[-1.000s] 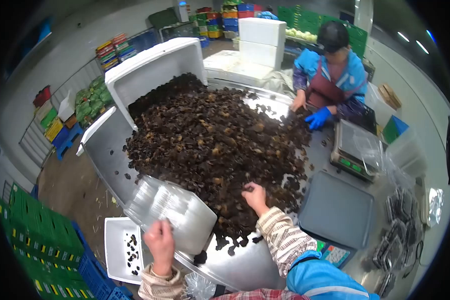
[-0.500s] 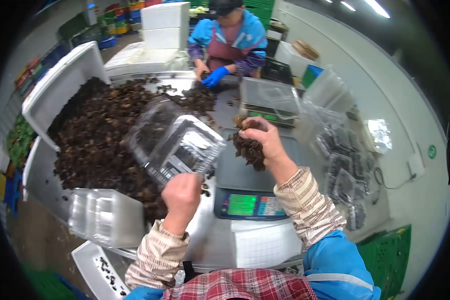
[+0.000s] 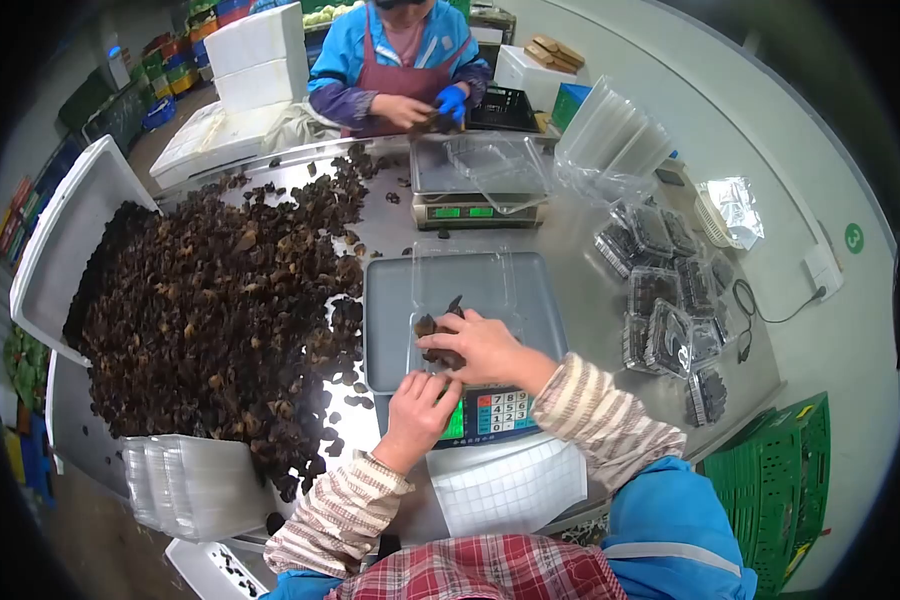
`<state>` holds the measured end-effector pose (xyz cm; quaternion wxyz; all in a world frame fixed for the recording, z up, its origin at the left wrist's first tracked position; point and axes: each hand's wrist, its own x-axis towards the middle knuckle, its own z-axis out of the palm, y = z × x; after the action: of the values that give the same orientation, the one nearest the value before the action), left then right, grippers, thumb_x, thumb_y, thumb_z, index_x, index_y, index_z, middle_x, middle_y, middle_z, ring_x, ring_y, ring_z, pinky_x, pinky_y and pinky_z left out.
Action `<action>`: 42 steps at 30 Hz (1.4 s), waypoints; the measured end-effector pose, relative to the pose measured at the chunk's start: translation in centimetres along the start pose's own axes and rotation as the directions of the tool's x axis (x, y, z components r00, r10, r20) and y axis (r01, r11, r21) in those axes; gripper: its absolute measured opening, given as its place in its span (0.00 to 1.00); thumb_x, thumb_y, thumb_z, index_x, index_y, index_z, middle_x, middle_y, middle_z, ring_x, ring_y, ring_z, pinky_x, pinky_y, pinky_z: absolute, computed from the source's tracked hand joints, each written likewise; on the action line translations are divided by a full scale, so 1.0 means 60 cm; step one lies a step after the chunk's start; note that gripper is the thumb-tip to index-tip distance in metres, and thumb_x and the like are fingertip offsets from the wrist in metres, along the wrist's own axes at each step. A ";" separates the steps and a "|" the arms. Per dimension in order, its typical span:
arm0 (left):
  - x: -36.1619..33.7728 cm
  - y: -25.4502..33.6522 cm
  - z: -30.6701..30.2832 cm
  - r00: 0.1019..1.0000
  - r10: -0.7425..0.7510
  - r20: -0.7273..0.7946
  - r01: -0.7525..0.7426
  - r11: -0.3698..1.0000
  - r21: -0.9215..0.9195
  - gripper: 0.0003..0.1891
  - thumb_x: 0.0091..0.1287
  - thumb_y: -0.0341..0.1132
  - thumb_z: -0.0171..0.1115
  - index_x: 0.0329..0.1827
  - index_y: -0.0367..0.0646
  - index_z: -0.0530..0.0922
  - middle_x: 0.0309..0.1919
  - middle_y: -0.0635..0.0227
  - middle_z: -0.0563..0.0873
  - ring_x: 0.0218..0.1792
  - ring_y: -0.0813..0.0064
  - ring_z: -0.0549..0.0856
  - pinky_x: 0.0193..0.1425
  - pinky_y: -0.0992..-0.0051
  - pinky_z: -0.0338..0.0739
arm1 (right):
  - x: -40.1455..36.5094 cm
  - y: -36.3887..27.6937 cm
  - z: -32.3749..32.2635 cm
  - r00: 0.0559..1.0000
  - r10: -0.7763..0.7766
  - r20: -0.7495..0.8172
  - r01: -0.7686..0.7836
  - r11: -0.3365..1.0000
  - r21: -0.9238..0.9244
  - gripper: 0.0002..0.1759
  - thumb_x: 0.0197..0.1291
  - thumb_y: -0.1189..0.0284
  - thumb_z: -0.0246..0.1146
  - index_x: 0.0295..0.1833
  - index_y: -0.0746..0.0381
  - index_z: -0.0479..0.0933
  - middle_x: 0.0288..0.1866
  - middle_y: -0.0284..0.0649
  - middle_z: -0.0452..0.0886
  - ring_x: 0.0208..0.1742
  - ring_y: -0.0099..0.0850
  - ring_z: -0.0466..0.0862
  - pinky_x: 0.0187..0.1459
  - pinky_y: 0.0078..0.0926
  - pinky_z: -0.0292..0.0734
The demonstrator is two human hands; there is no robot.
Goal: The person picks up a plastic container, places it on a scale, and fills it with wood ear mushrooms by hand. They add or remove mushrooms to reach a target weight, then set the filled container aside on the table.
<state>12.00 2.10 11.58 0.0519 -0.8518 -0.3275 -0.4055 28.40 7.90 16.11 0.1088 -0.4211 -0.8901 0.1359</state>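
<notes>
A transparent plastic clamshell box (image 3: 505, 268) lies open on the grey weighing scale (image 3: 388, 310), its lid folded away from me. My left hand (image 3: 416, 418) pinches the box's near edge, fingers pressed together, in front of the scale's keypad. Over the box, my right hand (image 3: 482, 350) is curled on a bunch of brown wood ear mushrooms (image 3: 435, 332), which are partly hidden under the fingers. To the left spreads a big heap of loose wood ear mushrooms (image 3: 210, 310), with stray pieces near the scale.
Stacked empty boxes (image 3: 192, 488) stand at the near left. Filled boxes (image 3: 660, 290) and more stacked boxes (image 3: 615, 135) are on the right. A second scale (image 3: 475, 180) stands ahead, before a co-worker (image 3: 400, 70). Paper (image 3: 510, 485) hangs at the near edge; green crates (image 3: 770, 480) stand right.
The clamshell box went from the air at left onto the scale, with my left hand at its near edge. My right hand moved down with its mushrooms into the box.
</notes>
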 end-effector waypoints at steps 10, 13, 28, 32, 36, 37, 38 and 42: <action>0.002 0.011 0.029 0.990 -0.136 0.031 0.138 0.989 -0.053 0.13 0.48 0.29 0.67 0.37 0.39 0.78 0.37 0.62 0.79 0.39 0.62 0.80 0.43 0.68 0.75 | -0.010 0.014 -0.045 0.982 -0.055 0.180 0.084 0.984 -0.159 0.39 0.40 0.67 0.68 0.64 0.37 0.69 0.67 0.39 0.67 0.54 0.51 0.75 0.49 0.43 0.79; -0.011 0.018 -0.008 0.975 -0.211 -0.067 0.209 0.977 -0.035 0.16 0.47 0.31 0.72 0.38 0.39 0.78 0.41 0.59 0.80 0.44 0.57 0.80 0.48 0.65 0.75 | -0.026 0.004 -0.051 0.983 -0.046 0.178 0.070 0.989 -0.131 0.38 0.42 0.67 0.67 0.65 0.37 0.68 0.68 0.40 0.66 0.56 0.52 0.73 0.50 0.43 0.78; -0.298 -0.130 -0.114 0.723 -0.688 0.072 0.646 0.709 0.284 0.03 0.54 0.20 0.56 0.29 0.37 0.74 0.30 0.55 0.75 0.30 0.53 0.77 0.38 0.61 0.74 | -0.265 -0.039 0.009 0.652 0.643 -0.401 -0.214 0.664 0.716 0.13 0.55 0.86 0.59 0.47 0.70 0.78 0.39 0.44 0.83 0.38 0.27 0.83 0.41 0.21 0.80; -0.296 -0.126 -0.135 0.530 -0.847 -0.028 0.848 0.530 0.024 0.03 0.55 0.22 0.60 0.31 0.35 0.77 0.30 0.55 0.79 0.31 0.57 0.80 0.32 0.68 0.74 | -0.272 -0.045 0.007 0.616 0.740 -0.270 -0.061 0.386 0.920 0.12 0.60 0.86 0.57 0.49 0.72 0.75 0.42 0.44 0.82 0.41 0.26 0.82 0.43 0.21 0.80; -0.266 -0.115 -0.156 0.192 -0.970 0.149 0.975 0.172 -0.138 0.04 0.55 0.25 0.63 0.33 0.37 0.78 0.30 0.58 0.80 0.32 0.58 0.81 0.37 0.67 0.75 | -0.228 -0.053 -0.022 0.638 0.726 -0.257 -0.051 0.374 0.926 0.13 0.60 0.85 0.58 0.50 0.72 0.74 0.43 0.44 0.82 0.43 0.26 0.82 0.44 0.21 0.80; -0.275 -0.112 -0.152 0.195 -0.970 0.144 0.975 0.175 -0.140 0.04 0.55 0.25 0.63 0.33 0.37 0.78 0.30 0.58 0.80 0.32 0.58 0.81 0.37 0.67 0.75 | -0.205 -0.056 -0.029 0.654 0.704 -0.279 -0.023 0.386 0.922 0.12 0.59 0.85 0.58 0.50 0.72 0.75 0.43 0.43 0.82 0.43 0.25 0.82 0.44 0.20 0.80; -0.283 -0.109 -0.149 0.367 -0.926 0.088 0.928 0.371 0.036 0.06 0.55 0.27 0.64 0.35 0.38 0.78 0.31 0.59 0.79 0.33 0.58 0.81 0.37 0.66 0.75 | -0.184 -0.058 -0.035 0.667 0.681 -0.300 0.007 0.398 0.917 0.12 0.59 0.84 0.59 0.50 0.71 0.75 0.42 0.43 0.82 0.43 0.25 0.82 0.45 0.20 0.80; -0.287 -0.079 -0.141 0.637 -0.769 0.059 0.715 0.617 0.328 0.13 0.50 0.31 0.68 0.39 0.41 0.77 0.38 0.59 0.77 0.37 0.54 0.81 0.39 0.62 0.77 | -0.112 -0.047 -0.044 0.720 0.518 -0.462 0.083 0.597 0.798 0.13 0.59 0.82 0.60 0.50 0.68 0.76 0.43 0.41 0.82 0.43 0.25 0.82 0.45 0.20 0.79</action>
<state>-4.24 -6.09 3.86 -0.0359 -0.6578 -0.7074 -0.2560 31.37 1.31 19.01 0.5636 -0.4648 -0.5797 0.3608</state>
